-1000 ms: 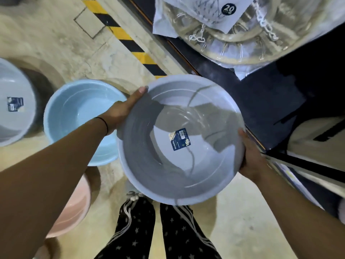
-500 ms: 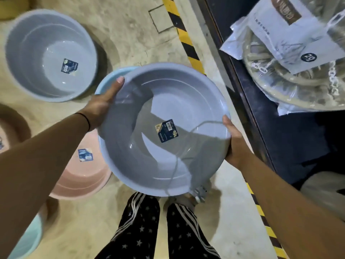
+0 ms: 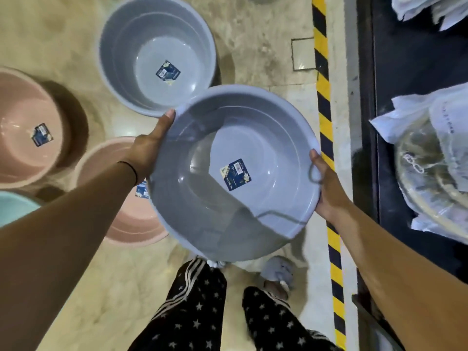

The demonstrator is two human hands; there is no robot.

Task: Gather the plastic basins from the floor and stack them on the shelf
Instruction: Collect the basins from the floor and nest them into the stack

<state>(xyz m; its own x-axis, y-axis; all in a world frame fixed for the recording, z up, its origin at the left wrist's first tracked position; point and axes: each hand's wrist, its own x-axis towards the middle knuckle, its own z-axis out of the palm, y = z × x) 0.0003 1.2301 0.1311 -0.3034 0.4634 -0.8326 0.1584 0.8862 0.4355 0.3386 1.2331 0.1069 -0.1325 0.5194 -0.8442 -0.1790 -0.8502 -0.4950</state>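
Observation:
I hold a wide grey plastic basin with a blue label inside, level, above the floor in front of me. My left hand grips its left rim and my right hand grips its right rim. On the floor lie a second grey basin at the top, a pink basin at the left, another pink basin partly hidden under the held one, and a teal basin at the left edge. The dark shelf runs down the right side.
A yellow-and-black hazard stripe marks the floor along the shelf's edge. Plastic-wrapped clear goods lie on the shelf at the right. My legs in star-patterned trousers and a slipper are below the basin.
The view has swung left, away from the shelf, and the basin has moved with it over the floor. More floor basins have come into sight. Both hands keep their grip.

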